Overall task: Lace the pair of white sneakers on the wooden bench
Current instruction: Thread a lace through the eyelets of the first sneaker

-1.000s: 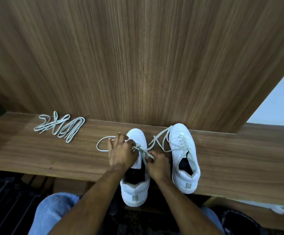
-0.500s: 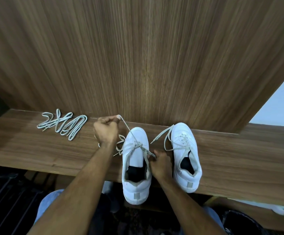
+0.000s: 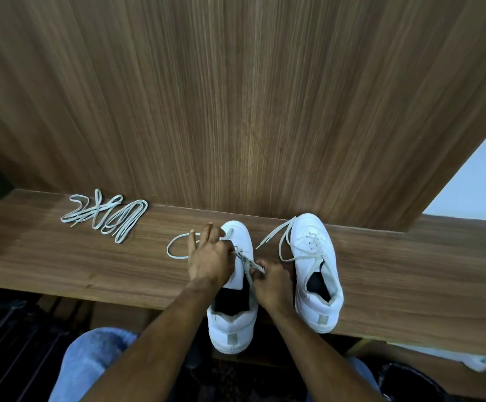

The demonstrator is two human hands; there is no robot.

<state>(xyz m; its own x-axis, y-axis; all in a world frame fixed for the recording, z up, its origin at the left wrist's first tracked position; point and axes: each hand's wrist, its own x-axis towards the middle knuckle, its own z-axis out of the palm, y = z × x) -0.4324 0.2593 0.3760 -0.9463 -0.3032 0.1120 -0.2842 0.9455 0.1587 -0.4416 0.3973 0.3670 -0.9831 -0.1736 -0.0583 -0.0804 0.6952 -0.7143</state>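
Note:
Two white sneakers stand toes-away on the wooden bench (image 3: 62,256). The left sneaker (image 3: 233,326) hangs its heel over the front edge. My left hand (image 3: 209,256) rests over its upper and pinches the grey lace (image 3: 175,245), which loops out to the left. My right hand (image 3: 273,285) grips the other lace end at the eyelets on the shoe's right side. The right sneaker (image 3: 317,274) is partly laced, its lace ends trailing off to the left of its toe.
A loose bundle of spare laces (image 3: 105,216) lies at the bench's back left. A wooden wall panel (image 3: 236,97) rises right behind the bench. My jeans-clad knees (image 3: 91,361) are below the bench edge, and dark slats are at lower left.
My left hand, raised to the left pulling the lace taut half a second ago, has come back down onto the left sneaker. The lace now lies slack in a loop.

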